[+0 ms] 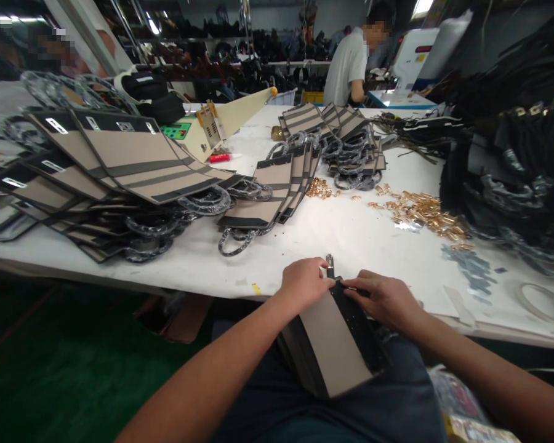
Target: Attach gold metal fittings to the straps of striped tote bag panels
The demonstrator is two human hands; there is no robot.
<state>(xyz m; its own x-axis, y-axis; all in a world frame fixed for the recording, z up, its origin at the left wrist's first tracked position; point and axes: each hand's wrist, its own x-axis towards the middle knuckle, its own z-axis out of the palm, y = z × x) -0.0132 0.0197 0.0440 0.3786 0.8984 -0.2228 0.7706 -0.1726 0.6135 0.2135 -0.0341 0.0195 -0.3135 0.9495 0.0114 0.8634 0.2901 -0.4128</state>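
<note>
In the head view, the left hand (307, 281) and right hand (384, 298) are close together but apart, both closed on the far end of a beige-and-black panel (335, 347). The panel lies below and between the hands, slanting back over the person's lap (277, 394). The left fingers grip its far corner, beside a small metal fitting (330, 264) that sticks up past the fingertips; whether they also pinch the fitting is hard to tell. The right thumb and fingertips hold the panel's black border.

Both hands are at the near edge of the white desk (277, 261). Beyond the right hand lie scattered gold-coloured pieces (420, 212); to its right are grey strips (471, 267) and, farther right, a ring of tape (545, 303). Beyond and left of the left hand, a large stack of panels (138, 154) fans out, with plastic-wrapped handles (207, 201). A smaller stack (272, 191) stands nearer, beyond the left hand. Far past both hands, a person in a white shirt (346, 67) bends forward.
</note>
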